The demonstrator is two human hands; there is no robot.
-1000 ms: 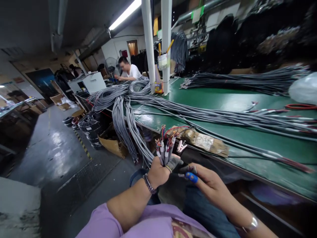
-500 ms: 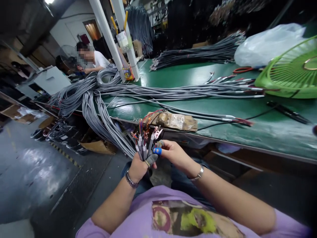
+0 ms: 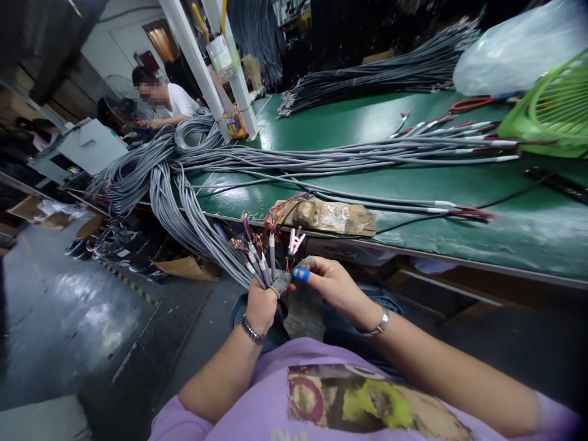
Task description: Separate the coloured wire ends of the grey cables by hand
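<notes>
My left hand (image 3: 263,301) is closed round a bunch of grey cables (image 3: 264,269) that stand up out of the fist. Their outer jackets are cut back, and thin coloured wires with bare copper tips fan out at the top. Beside it, my right hand (image 3: 328,278) pinches thumb and finger together close to the left fingertips; what lies in the pinch is too small to make out. Both hands wear finger covers, with a blue band on the right thumb. A white clip-like piece (image 3: 296,242) stands just above the hands, with thin wires below it.
A long bundle of grey cables (image 3: 321,158) crosses the green bench (image 3: 358,128); coils hang over its left edge. A taped wooden block (image 3: 335,217) sits at the front edge. A green fan (image 3: 546,116), plastic bag (image 3: 500,55) and dark cables (image 3: 367,82) lie beyond. A co-worker (image 3: 177,104) sits far left.
The view has shifted slightly. My right hand has drawn a little away from the cable bunch, and the white clip-like piece now stands apart from the cable ends, with thin wires visible below it.
</notes>
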